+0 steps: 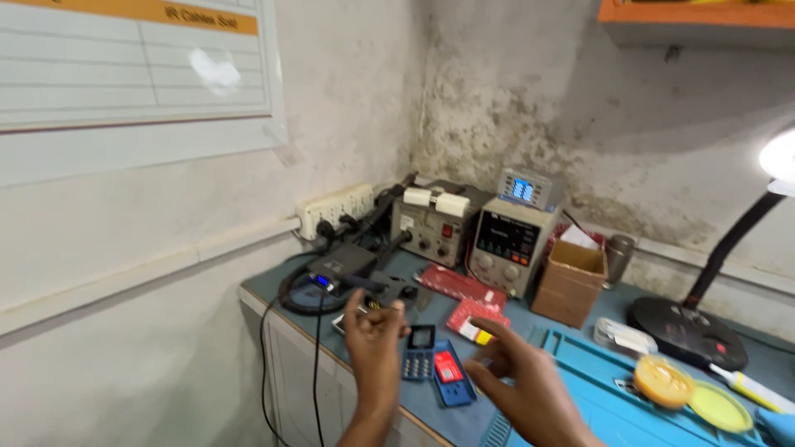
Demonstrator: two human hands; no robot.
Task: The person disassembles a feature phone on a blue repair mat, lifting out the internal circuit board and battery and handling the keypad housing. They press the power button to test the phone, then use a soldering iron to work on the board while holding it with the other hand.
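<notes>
Fingers of left hand (374, 331) beside blue phone (421, 352), red packets (460, 285) behind

Left hand (374, 335) and right hand (522, 379): both bare, no gloves, rings or watch visible. Forearms are uncovered to the frame edge; no sleeves show.

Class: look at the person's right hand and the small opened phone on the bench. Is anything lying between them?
Nothing visible. The right hand hovers just right of the opened phone, only bare bench between; the left hand is on its other side.
</notes>
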